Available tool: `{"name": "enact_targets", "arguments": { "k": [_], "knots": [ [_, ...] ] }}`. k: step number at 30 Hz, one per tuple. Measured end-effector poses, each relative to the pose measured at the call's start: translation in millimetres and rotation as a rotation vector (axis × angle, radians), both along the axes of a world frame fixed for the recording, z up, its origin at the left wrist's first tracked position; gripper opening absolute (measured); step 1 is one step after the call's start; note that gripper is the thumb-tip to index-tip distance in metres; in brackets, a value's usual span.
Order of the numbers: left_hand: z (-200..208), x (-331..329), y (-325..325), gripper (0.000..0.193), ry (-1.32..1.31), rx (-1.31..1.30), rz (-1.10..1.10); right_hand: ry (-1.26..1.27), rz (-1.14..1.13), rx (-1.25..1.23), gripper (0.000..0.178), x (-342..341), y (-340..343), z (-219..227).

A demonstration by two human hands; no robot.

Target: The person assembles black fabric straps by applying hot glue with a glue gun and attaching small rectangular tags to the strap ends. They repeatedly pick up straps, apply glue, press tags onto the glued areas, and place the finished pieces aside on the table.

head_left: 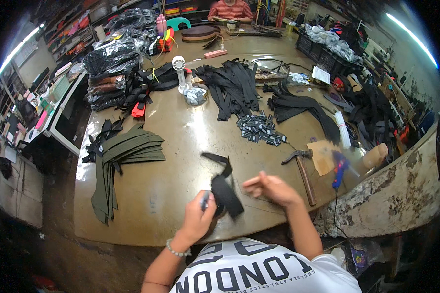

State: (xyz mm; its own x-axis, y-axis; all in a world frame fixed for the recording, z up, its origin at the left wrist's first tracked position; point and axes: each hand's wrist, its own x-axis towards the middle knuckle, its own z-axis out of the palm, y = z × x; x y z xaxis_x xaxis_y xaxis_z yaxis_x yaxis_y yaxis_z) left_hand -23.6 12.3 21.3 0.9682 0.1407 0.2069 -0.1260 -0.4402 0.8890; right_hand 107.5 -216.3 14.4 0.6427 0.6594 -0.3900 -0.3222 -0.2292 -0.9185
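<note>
My left hand [199,213] is closed on a wide black webbing strap [227,196] near the table's front edge. A small grey piece, too small to make out, shows at its fingertips. The strap lies folded over to the right of that hand, and its narrower end [215,157] points away from me. Just right of the strap hovers my right hand [273,189], slightly blurred, fingers stretched toward it and thumb apart, with nothing visible in them. Beyond the hands lies a heap of small black tags or buckles [260,129].
A hammer [305,178] and a blue glue gun [339,171] lie at right, by brown paper [322,155]. Olive straps [127,151] fan out at left. Black straps [230,88], a small white fan [180,73] and wrapped bundles [115,58] stand farther back. Across the table sits another person [231,10].
</note>
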Motion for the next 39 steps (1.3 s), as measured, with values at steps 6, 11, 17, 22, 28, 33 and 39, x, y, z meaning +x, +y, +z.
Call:
{"name": "enact_targets", "arguments": {
  "k": [6,11,17,22,28,33,39],
  "knots": [
    [-3.0,-2.0,-35.9,0.029,0.302,-0.383,0.239,0.019,0.023,0.312,0.023,-11.3,91.7,-9.1],
    [8.9,-15.7,-22.6,0.014,-0.169,0.189,0.227,-0.161,0.175,0.08,0.019,-3.8,74.4,-16.0],
    [14.9,-0.4,-7.7,0.02,0.319,0.064,0.05,-0.208,0.285,-0.021,0.027,-8.6,40.7,-17.6],
    [-4.7,2.6,-22.2,0.021,0.224,0.253,0.05,0.094,0.164,0.333,0.038,2.7,43.2,-10.0],
    [-27.5,11.9,-24.4,0.025,0.208,0.41,0.235,-0.918,0.084,0.131,0.043,-25.2,44.1,1.4],
    [-33.1,11.4,-25.6,0.029,0.123,0.432,0.26,-0.66,-0.055,-0.019,0.05,-40.6,59.3,-14.1],
    [-29.9,9.7,-30.1,0.034,0.075,0.425,0.251,-1.081,-0.018,-0.287,0.033,-49.4,66.9,-38.2]
  ]
}}
